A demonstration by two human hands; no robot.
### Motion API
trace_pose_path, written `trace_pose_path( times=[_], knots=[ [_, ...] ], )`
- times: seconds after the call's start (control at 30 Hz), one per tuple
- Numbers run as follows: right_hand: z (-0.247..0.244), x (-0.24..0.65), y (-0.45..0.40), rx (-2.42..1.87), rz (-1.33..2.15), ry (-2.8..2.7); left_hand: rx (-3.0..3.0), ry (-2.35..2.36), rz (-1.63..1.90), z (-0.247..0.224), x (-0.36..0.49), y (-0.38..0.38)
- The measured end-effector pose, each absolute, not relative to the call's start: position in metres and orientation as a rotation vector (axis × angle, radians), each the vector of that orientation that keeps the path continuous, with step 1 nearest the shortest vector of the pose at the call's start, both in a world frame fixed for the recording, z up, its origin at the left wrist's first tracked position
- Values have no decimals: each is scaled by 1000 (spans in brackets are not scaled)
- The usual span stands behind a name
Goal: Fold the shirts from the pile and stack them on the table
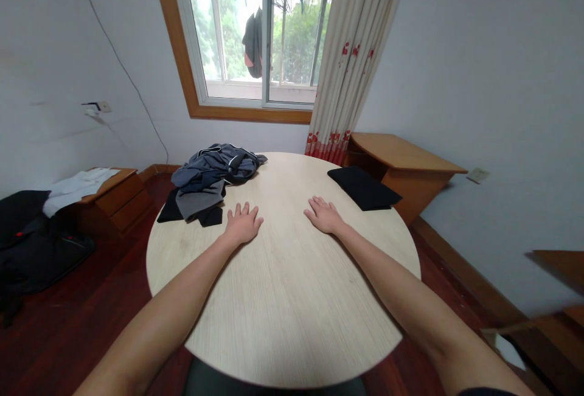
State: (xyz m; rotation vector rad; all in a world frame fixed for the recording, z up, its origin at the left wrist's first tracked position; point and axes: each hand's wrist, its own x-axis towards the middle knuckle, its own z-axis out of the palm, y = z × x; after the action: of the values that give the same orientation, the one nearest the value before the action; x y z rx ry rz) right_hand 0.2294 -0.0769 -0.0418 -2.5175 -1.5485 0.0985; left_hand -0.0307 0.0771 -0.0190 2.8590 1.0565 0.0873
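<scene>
Your left hand (243, 224) and right hand (323, 215) lie flat, empty, fingers spread, on the round worktop (283, 298); clothes pile (210, 180) just beyond left, folded black garment (364, 187) near right.

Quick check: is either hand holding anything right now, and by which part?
Nothing is held. The left hand and right hand lie flat, palms down, on the round table, apart from the clothes pile.
</scene>
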Motion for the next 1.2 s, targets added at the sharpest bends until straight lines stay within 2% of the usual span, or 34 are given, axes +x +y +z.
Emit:
trace_pose_path(
  times=[0.2,0.37,0.5,0.67,0.77,1.03,1.2],
  knots=[
    [-32,182,-69,-2416,123,-1624,2766,961,449,-6,-38,90],
    [-31,190,-78,-2310,176,-1654,2644,1248,972,2,-52,117],
    [-30,196,-81,-2273,224,-1663,2452,1490,1098,2,-64,143],
    [-27,196,-81,-2261,242,-1667,2403,1178,1341,12,-64,158],
    [-27,197,-81,-2247,252,-1673,2518,1108,1234,22,-49,163],
    [-28,200,-81,-2220,268,-1671,2625,1428,526,41,8,192],
    [-26,202,-82,-2199,267,-1689,2569,1313,633,50,21,176]
  ],
)
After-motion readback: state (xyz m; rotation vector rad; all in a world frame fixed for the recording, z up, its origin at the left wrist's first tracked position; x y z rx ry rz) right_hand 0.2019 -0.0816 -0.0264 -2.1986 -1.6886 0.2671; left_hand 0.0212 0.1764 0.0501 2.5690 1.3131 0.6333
